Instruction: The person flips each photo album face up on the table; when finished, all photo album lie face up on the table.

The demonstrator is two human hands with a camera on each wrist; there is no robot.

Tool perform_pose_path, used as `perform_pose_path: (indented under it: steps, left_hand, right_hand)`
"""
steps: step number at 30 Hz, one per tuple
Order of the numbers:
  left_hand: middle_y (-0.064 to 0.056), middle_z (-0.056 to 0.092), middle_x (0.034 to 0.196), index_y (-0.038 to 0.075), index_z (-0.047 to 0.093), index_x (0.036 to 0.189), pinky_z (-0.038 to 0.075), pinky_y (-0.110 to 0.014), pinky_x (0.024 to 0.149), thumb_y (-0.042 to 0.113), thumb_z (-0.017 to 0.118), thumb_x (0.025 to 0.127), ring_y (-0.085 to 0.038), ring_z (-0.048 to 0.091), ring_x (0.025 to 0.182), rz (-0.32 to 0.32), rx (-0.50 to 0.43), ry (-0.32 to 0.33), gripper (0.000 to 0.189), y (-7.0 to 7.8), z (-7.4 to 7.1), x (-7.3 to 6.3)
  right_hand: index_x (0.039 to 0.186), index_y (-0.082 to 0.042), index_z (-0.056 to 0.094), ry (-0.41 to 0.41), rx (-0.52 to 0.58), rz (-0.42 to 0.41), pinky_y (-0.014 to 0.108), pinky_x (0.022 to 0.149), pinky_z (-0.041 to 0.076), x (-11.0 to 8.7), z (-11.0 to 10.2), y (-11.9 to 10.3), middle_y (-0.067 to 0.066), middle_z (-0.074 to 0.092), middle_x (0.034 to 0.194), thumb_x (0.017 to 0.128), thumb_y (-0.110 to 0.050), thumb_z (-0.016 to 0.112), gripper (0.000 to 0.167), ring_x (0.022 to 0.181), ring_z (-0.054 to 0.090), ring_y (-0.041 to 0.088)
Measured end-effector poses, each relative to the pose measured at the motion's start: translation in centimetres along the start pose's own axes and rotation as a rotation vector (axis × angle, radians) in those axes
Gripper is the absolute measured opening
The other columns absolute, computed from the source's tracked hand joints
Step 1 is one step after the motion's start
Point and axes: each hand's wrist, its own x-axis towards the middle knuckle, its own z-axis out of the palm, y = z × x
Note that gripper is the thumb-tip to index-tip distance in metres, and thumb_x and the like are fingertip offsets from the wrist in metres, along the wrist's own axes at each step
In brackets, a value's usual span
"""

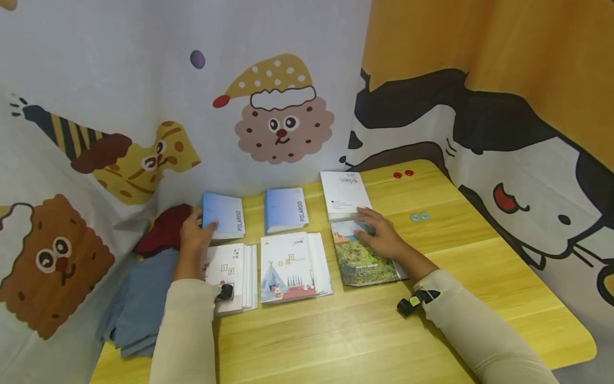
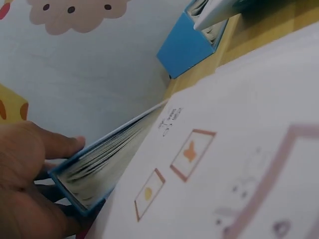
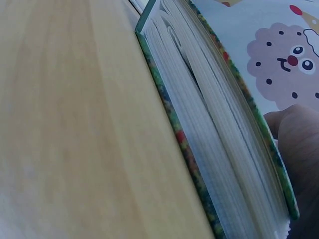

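My left hand (image 1: 194,234) grips the spine side of a blue POLAROID photo album (image 1: 221,216), its thumb on the cover. In the left wrist view, the fingers of the left hand (image 2: 30,184) curl round the album's spine (image 2: 75,196). My right hand (image 1: 386,240) lies over the top of a landscape-covered photo album (image 1: 364,266), with fingertips at the lower edge of a white album (image 1: 346,194). Those fingers look relaxed, though the hand itself is mostly hidden in the right wrist view, where the landscape album's page edges (image 3: 219,129) show.
A second blue POLAROID album (image 1: 285,210) stands mid-table above a tent-covered album (image 1: 288,272). Another white album (image 1: 230,266) lies under my left wrist. Grey cloth (image 1: 141,304) and dark red cloth (image 1: 165,229) lie left. Red discs (image 1: 403,174) and pale green rings (image 1: 419,217) sit right.
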Motion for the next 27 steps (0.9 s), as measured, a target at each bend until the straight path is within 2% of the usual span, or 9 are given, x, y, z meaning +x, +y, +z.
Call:
perform_pose_path:
  steps: [5, 9, 12, 17, 19, 22, 24, 27]
  left_hand:
    - [-0.030, 0.031, 0.175, 0.001, 0.027, 0.172, 0.025, -0.062, 0.136, 0.015, 0.063, 0.110, -0.049, 0.029, 0.165, -0.068, 0.049, -0.118, 0.073, -0.2, 0.2, 0.2]
    - [-0.030, 0.024, 0.178, 0.002, 0.021, 0.174, 0.020, -0.062, 0.137, 0.012, 0.064, 0.108, -0.050, 0.022, 0.167, -0.027, 0.112, -0.198, 0.079, -0.6, 0.5, 0.5]
    - [-0.032, 0.023, 0.178, 0.000, 0.021, 0.173, 0.019, -0.062, 0.137, 0.012, 0.065, 0.107, -0.051, 0.020, 0.166, 0.007, 0.167, -0.232, 0.079, -0.8, 0.6, 0.6]
    - [-0.028, 0.019, 0.180, 0.003, 0.021, 0.174, 0.017, -0.063, 0.137, 0.014, 0.063, 0.109, -0.050, 0.017, 0.168, -0.014, 0.183, -0.251, 0.078, -0.8, 0.7, 0.8]
    - [-0.029, 0.018, 0.180, 0.002, 0.019, 0.174, 0.017, -0.063, 0.137, 0.015, 0.062, 0.110, -0.051, 0.017, 0.167, 0.006, 0.191, -0.255, 0.079, -0.8, 0.7, 0.7]
    - [-0.035, 0.020, 0.177, -0.005, 0.018, 0.172, 0.017, -0.063, 0.137, 0.017, 0.063, 0.109, -0.053, 0.018, 0.166, 0.086, 0.231, -0.250, 0.080, -0.9, 0.5, 0.1]
    - [-0.039, 0.019, 0.175, -0.009, 0.017, 0.170, 0.017, -0.064, 0.137, 0.019, 0.064, 0.109, -0.055, 0.018, 0.165, 0.140, 0.266, -0.242, 0.082, -1.0, 0.3, -0.6]
    - [-0.042, 0.015, 0.174, -0.010, 0.016, 0.170, 0.017, -0.067, 0.135, 0.023, 0.066, 0.107, -0.059, 0.016, 0.164, 0.182, 0.323, -0.235, 0.087, -1.0, -0.2, -2.4]
  right_hand:
    - [0.149, -0.002, 0.065, -0.004, 0.001, 0.000, 0.069, 0.131, 0.028, 0.1, 0.1, 0.0, 0.018, 0.042, 0.174, 0.105, -0.015, 0.074, 0.046, 0.166, 0.029, 0.045]
    - [0.148, -0.002, 0.065, -0.004, 0.001, -0.001, 0.069, 0.131, 0.028, 0.2, 0.1, -0.2, 0.018, 0.043, 0.173, 0.105, -0.014, 0.074, 0.046, 0.166, 0.029, 0.045]
    - [0.148, -0.001, 0.065, -0.005, -0.006, -0.004, 0.069, 0.131, 0.029, 0.2, 0.1, -0.3, 0.019, 0.043, 0.173, 0.105, -0.014, 0.074, 0.046, 0.165, 0.030, 0.046]
    - [0.149, -0.001, 0.065, -0.010, -0.007, 0.003, 0.069, 0.131, 0.028, 0.3, 0.2, -0.4, 0.019, 0.042, 0.174, 0.105, -0.015, 0.074, 0.047, 0.166, 0.030, 0.045]
    - [0.149, -0.001, 0.064, -0.011, -0.005, 0.011, 0.069, 0.132, 0.028, 0.3, 0.1, -0.4, 0.019, 0.042, 0.174, 0.105, -0.014, 0.074, 0.048, 0.166, 0.030, 0.045]
    - [0.149, -0.001, 0.065, -0.007, -0.019, 0.004, 0.069, 0.131, 0.029, 0.1, 0.2, -0.2, 0.020, 0.042, 0.173, 0.105, -0.014, 0.074, 0.047, 0.165, 0.031, 0.046]
    - [0.148, 0.000, 0.065, 0.001, -0.041, -0.020, 0.071, 0.129, 0.031, -0.2, 0.2, 0.0, 0.022, 0.043, 0.172, 0.105, -0.014, 0.074, 0.047, 0.163, 0.032, 0.049]
    - [0.148, 0.000, 0.065, 0.030, -0.093, -0.050, 0.074, 0.127, 0.032, -1.0, -0.1, 0.2, 0.023, 0.044, 0.171, 0.104, -0.016, 0.074, 0.047, 0.162, 0.033, 0.051]
